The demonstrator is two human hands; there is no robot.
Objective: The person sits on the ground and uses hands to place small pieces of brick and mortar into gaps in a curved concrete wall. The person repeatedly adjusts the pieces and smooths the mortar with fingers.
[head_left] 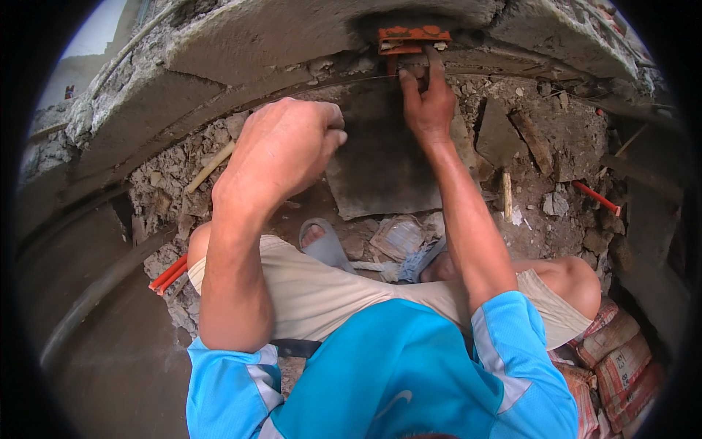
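An orange electrical box, smeared with mortar, is set in the grey cement wall face at the top. My right hand reaches up to it, the index finger stretched against its lower edge. The thumb stands apart from that finger, and the other fingers are partly hidden. A thin line runs along the wall base by the right thumb. My left hand is closed, thumb against the bent fingers, to the left and apart from the box. Anything inside its grip is hidden.
A dark flat sheet lies below my hands. Rubble, a broken slab and wood pieces lie around. Red tubes are at the left, another red tube at the right. Printed sacks are piled lower right.
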